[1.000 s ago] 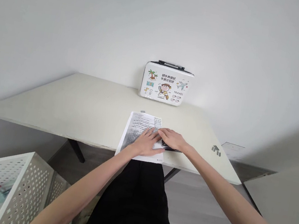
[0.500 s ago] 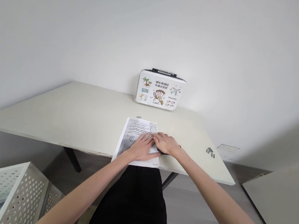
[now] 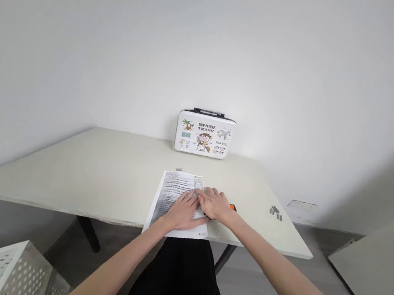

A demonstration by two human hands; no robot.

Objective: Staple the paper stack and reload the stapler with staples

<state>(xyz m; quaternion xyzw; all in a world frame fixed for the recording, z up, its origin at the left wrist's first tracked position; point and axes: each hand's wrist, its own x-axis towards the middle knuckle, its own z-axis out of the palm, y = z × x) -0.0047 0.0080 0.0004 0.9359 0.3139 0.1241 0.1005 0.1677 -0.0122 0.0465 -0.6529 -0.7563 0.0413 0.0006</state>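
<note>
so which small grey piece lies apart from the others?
The lone grey piece just beyond the far edge of the paper; the others cluster near the right end of the table.

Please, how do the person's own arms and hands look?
The left arm and right arm are sleeveless where visible. The left hand and right hand wear no gloves, and no watch or bracelet shows. Whether rings are worn is unclear.

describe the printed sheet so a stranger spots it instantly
On the pale table, find the upright white case. At the front edge before it, under the left hand, lies the printed sheet. Unlike the cartoon-covered case, it lies flat, with rows of dark text.
</note>
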